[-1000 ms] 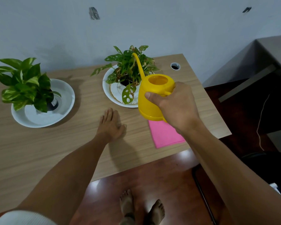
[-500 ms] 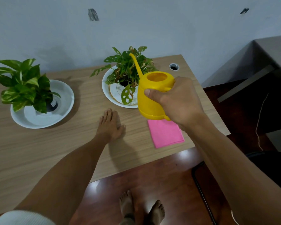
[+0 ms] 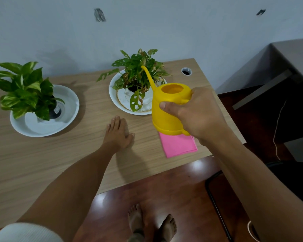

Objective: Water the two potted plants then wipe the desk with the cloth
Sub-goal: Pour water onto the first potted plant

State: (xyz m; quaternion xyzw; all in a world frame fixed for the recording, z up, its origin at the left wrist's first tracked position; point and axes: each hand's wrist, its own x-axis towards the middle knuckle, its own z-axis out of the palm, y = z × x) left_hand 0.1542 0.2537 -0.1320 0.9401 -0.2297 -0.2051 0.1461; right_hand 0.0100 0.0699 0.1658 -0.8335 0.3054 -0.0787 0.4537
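Bare feet [image 3: 151, 224] on a glossy dark-red floor [image 3: 173, 193] mark the nearest edge of the scene, where a person stands at a light wood-grain desk [image 3: 42, 163]. The left hand [image 3: 118, 135] lies flat on the desktop, palm down, fingers straight and close together, holding nothing. Just to its right a folded pink cloth [image 3: 178, 145] rests untouched near the desk's front edge, partly hidden beneath the bright yellow plastic watering can [image 3: 166, 109], which the right hand [image 3: 198, 114] holds in the air, fingers wrapped about the handle side and thumb pressed to the body.

Over the past second the can has edged a little higher and towards the plant while remaining nearly upright; its thin curved spout [image 3: 147, 75] now reaches in among the foliage of the hole-leaved green plant in a dark pot [image 3: 138, 74], which stands on a white gold-rimmed plate [image 3: 115, 96]. No water can be seen leaving the spout, so the first watering appears about to begin rather than under way.

Further left, well apart, the variegated green-and-cream plant in a black pot [image 3: 24, 89] stands in a plain white dish [image 3: 68, 109], evidently next in turn. A round cable grommet [image 3: 186, 71] sits near the desk's far right corner, against the pale wall [image 3: 147, 23].
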